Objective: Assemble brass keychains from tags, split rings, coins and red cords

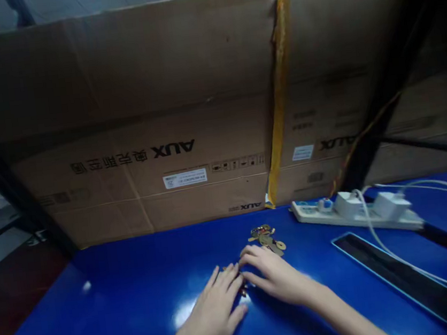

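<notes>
Both hands are down on the table, side by side and palms down, with the fingers loosely spread, so pretty open and not visibly gripping anything. The left hand (213,311) has its fingertips right by a small reddish-and-brass bit (243,289) that's partly tucked between the hands. The right hand (274,274) sits a bit further forward, its fingers (253,256) curving over the near edge of a small heap of brass coins (264,238), some with holes in the middle, and looks to be touching it. The heap lies on a glossy blue table (102,310). Off to the right there's a white power strip (317,213) with two white plug adapters (391,205) in it, and a white cable (380,238) runs down past a flat black panel with a pale blue rim (401,276). Behind it all stands a big cardboard box (138,91) with upside-down AUX print and a strip of yellow tape (280,96), framed by dark shelf uprights (385,100).
</notes>
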A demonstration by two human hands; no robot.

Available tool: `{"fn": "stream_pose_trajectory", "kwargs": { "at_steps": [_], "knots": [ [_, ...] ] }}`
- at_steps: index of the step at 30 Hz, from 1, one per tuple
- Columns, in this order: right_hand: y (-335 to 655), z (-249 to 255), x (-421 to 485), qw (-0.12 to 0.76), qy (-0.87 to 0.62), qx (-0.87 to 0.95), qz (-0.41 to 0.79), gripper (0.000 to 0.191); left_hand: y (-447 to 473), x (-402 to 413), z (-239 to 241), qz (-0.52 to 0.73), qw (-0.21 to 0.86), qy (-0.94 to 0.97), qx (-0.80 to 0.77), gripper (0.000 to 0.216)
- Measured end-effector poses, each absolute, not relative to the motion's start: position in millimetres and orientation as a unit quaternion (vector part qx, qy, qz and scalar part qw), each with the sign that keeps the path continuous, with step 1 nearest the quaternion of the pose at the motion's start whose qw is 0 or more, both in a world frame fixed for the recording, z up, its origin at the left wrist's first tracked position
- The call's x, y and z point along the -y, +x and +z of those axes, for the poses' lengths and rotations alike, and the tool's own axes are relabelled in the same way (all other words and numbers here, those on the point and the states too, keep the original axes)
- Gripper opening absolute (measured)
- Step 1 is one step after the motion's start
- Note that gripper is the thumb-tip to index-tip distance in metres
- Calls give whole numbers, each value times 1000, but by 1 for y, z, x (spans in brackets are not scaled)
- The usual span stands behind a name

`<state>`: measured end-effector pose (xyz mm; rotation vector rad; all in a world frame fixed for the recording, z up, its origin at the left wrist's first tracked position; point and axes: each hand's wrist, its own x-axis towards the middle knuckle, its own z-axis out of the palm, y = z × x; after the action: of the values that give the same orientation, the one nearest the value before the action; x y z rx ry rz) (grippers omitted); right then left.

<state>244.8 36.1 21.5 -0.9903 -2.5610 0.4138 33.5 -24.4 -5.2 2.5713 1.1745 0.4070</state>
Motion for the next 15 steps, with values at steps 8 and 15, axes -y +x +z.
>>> {"fn": "stream_pose_trajectory", "kwargs": {
  "at_steps": [8,15],
  "knots": [
    [242,19,-28,141,-347,915,149,22,-23,28,-25,152,92,846,-502,51],
    [237,19,-32,133,-332,927,109,17,-85,22,-37,193,78,794,-571,42]
  ]
}}
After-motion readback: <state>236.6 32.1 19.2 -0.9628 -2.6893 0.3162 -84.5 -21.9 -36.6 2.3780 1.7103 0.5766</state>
